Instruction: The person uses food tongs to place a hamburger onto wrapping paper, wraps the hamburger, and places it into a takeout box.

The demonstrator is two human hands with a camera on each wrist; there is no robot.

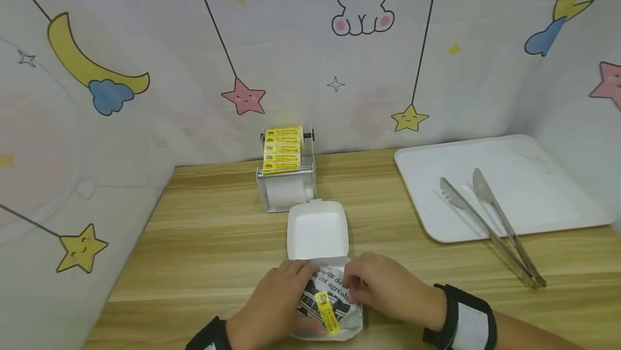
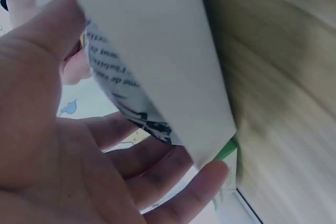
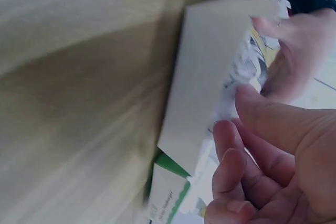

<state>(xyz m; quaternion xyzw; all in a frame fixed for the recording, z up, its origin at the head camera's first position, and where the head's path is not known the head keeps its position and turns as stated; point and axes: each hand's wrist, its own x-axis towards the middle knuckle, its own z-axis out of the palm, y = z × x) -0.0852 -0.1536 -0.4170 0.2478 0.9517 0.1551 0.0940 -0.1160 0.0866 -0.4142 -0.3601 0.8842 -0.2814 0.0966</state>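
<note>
A white clamshell box (image 1: 317, 230) stands with its lid up and back at the table's near edge. Inside lies a round bundle in newsprint paper (image 1: 335, 281), seemingly a wrapped burger, with a yellow sticker (image 1: 327, 312) on top. My left hand (image 1: 276, 297) holds the box's left side, thumb at the near corner and fingers over the paper. In the left wrist view its fingers (image 2: 157, 179) reach past the box wall (image 2: 152, 51). My right hand (image 1: 390, 290) has bent fingers at the bundle's right edge. Its thumb (image 3: 257, 103) and forefinger pinch at the paper.
Behind the box stands a metal dispenser (image 1: 286, 191) with a roll of yellow stickers (image 1: 282, 148). To the right, metal tongs (image 1: 504, 231) lie across the near edge of a white tray (image 1: 548, 188). Printed cloth walls (image 1: 310, 59) enclose the wooden table (image 1: 208, 231).
</note>
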